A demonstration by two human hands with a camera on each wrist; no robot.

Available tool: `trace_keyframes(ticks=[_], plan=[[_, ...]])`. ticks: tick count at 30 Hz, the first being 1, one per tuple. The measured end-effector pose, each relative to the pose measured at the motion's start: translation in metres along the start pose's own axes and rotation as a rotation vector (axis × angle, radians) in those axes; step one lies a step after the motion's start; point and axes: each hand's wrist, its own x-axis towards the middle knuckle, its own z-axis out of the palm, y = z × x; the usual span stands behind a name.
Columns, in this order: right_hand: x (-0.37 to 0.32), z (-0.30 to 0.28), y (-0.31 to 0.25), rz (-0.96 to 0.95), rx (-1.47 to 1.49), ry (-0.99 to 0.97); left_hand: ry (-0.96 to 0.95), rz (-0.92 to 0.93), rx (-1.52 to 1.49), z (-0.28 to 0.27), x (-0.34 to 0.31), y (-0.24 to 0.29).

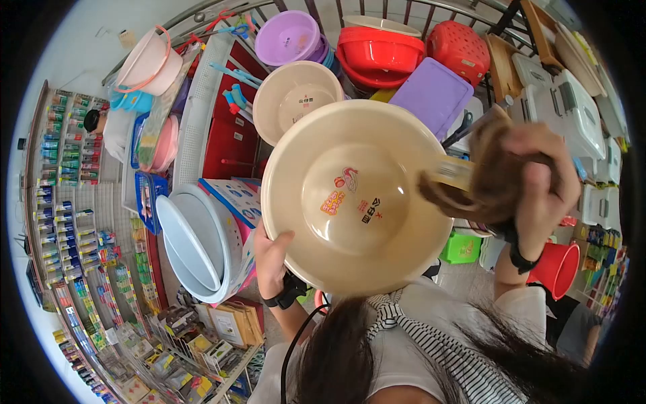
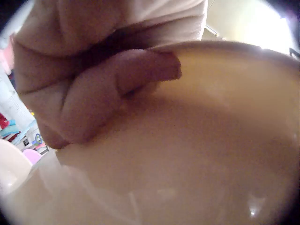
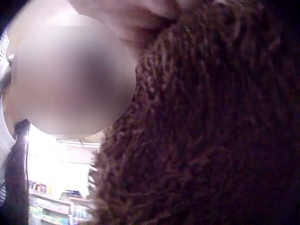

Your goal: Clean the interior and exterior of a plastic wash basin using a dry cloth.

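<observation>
A large cream basin (image 1: pixel 404 249) with printed characters inside is held tilted in front of the person. The left hand (image 1: pixel 270 259) grips its rim at the lower left, thumb on the inner side; in the left wrist view the left hand (image 2: pixel 103 79) curls over the edge of the basin (image 2: pixel 187 154). The right hand (image 1: pixel 546 178) holds a brown fluffy cloth (image 1: pixel 490 172) above the basin's right side, with a pale label hanging from it. Brown pile of the cloth (image 3: pixel 197 131) fills much of the right wrist view, with part of the right hand (image 3: pixel 136 23) at its top.
Behind stand a smaller cream basin (image 1: pixel 296 97), purple basins (image 1: pixel 288 37), red basins (image 1: pixel 380 50) and a purple lid (image 1: pixel 434 94). Light blue tubs (image 1: pixel 225 269) are at left, beyond them racks of small goods (image 1: pixel 74 195). A red bucket (image 1: pixel 557 269) stands at right.
</observation>
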Motion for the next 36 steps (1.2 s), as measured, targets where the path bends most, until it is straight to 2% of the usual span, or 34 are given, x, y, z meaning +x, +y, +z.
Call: trace_keyframes(ticks=[1, 3, 4, 5, 6, 8, 10, 11, 13, 15, 17, 19, 21, 23, 25, 26, 29, 31, 33, 34, 36], plan=[[0.008, 0.018, -0.008, 0.027, 0.148, -0.047, -0.006, -0.004, 0.004, 0.002, 0.001, 0.001], [0.020, 0.053, -0.012, -0.031, 0.007, -0.290, -0.046, -0.011, -0.031, 0.009, 0.001, 0.005], [0.025, 0.075, -0.005, -0.155, -0.028, -0.428, -0.053, -0.010, -0.034, 0.012, 0.003, 0.005], [0.016, 0.101, 0.003, -0.164, -0.011, -0.449, -0.081, -0.002, -0.031, 0.013, 0.003, 0.004], [0.008, 0.118, 0.014, -0.095, -0.020, -0.633, -0.105, 0.006, -0.027, 0.014, 0.003, 0.005], [-0.013, 0.149, 0.039, -0.102, -0.051, -0.782, -0.098, 0.008, -0.002, 0.021, 0.001, 0.011], [-0.035, 0.171, 0.067, -0.204, -0.256, -0.951, -0.121, 0.030, 0.010, 0.019, 0.002, 0.009], [-0.046, 0.179, 0.080, -0.203, -0.254, -0.952, -0.119, 0.028, 0.011, 0.020, 0.001, 0.009], [-0.070, 0.190, 0.107, -0.241, -0.446, -0.992, -0.085, 0.058, 0.026, 0.023, -0.001, 0.009], [-0.069, 0.186, 0.107, -0.190, -0.425, -1.013, -0.090, 0.078, 0.032, 0.021, -0.001, 0.009], [-0.064, 0.179, 0.104, 0.139, -0.337, -1.180, -0.082, 0.095, 0.030, 0.019, -0.001, 0.006], [-0.073, 0.184, 0.106, 0.200, -0.241, -1.175, -0.089, 0.082, 0.066, 0.017, 0.001, 0.005], [-0.089, 0.197, 0.103, 0.020, -0.398, -1.084, -0.098, 0.059, 0.054, 0.020, 0.003, 0.008], [-0.100, 0.209, 0.103, 0.001, -0.430, -1.061, -0.116, 0.041, 0.047, 0.022, 0.004, 0.011], [-0.112, 0.220, 0.108, -0.068, -0.390, -0.849, -0.089, 0.032, 0.053, 0.023, 0.004, 0.013], [-0.115, 0.225, 0.106, -0.069, -0.400, -0.812, -0.093, 0.031, 0.057, 0.023, 0.004, 0.012], [-0.120, 0.240, 0.097, -0.104, -0.331, -0.854, -0.102, 0.025, 0.047, 0.021, 0.006, 0.008], [-0.123, 0.243, 0.087, -0.133, -0.259, -0.809, -0.093, 0.090, 0.036, 0.019, 0.008, 0.002], [-0.122, 0.239, 0.069, -0.181, 0.091, -1.012, -0.115, 0.072, 0.044, 0.016, 0.005, 0.008], [-0.133, 0.234, 0.069, -0.347, 0.109, -0.976, -0.137, 0.054, 0.055, 0.013, 0.004, 0.011], [-0.132, 0.233, 0.076, -0.335, 0.104, -1.038, -0.122, 0.054, 0.047, 0.010, 0.003, 0.006]])
